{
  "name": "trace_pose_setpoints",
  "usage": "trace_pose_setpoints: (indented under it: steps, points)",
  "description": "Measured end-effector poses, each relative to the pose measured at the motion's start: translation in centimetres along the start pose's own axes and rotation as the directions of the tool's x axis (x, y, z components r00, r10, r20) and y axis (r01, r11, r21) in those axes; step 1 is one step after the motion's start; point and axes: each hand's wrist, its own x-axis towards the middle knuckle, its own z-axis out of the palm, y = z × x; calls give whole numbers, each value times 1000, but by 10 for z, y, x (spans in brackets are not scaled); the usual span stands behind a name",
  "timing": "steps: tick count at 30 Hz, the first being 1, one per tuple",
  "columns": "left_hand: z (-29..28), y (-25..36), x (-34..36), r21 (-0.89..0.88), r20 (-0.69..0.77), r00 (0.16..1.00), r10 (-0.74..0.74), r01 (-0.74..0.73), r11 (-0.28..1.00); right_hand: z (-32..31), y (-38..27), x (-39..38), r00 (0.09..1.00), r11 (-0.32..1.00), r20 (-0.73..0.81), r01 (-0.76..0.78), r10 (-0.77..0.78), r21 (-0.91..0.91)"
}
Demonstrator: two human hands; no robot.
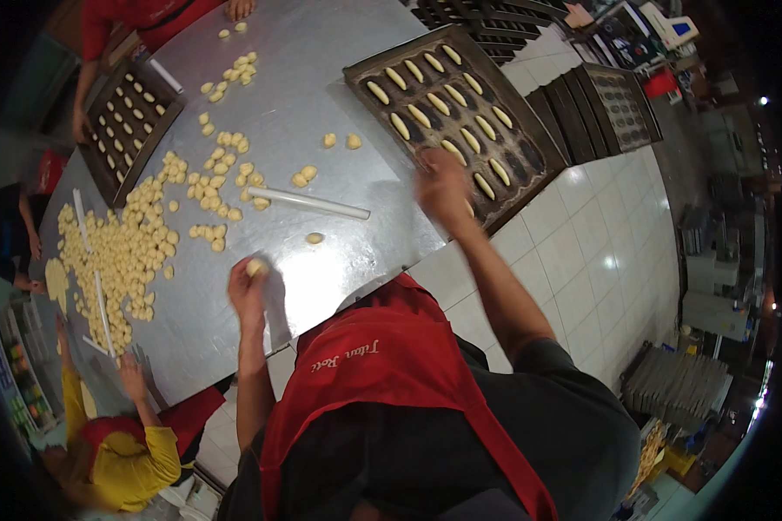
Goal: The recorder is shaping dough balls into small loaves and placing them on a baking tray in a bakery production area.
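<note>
The left hand (247, 295) is above the near edge of the metal counter (295, 100), its grip closed around a dough ball (255, 267). The right hand (444, 191) is over the near side of a dark tray (523, 161), close to rows of dough strips (470, 140); whether its grip is apart or together, I cannot tell. Beyond a lone dough piece (314, 238) lies a white rod (308, 202).

A dough pile (135, 252) lies left on the table (278, 95), a tray (521, 143) right, rod (308, 203) between.

Left fingers (237, 276) curled, right arm (502, 291) outstretched
</note>
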Motion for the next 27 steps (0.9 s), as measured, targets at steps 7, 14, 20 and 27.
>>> trace_pose_setpoints:
  steps: [7, 14, 20, 27]
  points:
    - [64, 24, -24, 738, 339, 806, 484, -547, 395, 146, -135, -21, 851, 936, 393, 334, -349, 111]
    - [42, 66, -70, 754, 248, 838, 486, -482, 446, 75, -144, -66, 813, 881, 343, 417, -471, 222]
    - [40, 41, -59, 741, 424, 819, 386, -559, 372, 106, -156, -41, 851, 977, 507, 31, -136, 210]
    - [40, 63, -53, 675, 480, 768, 424, -632, 380, 99, -167, -46, 867, 959, 453, 90, -208, 267]
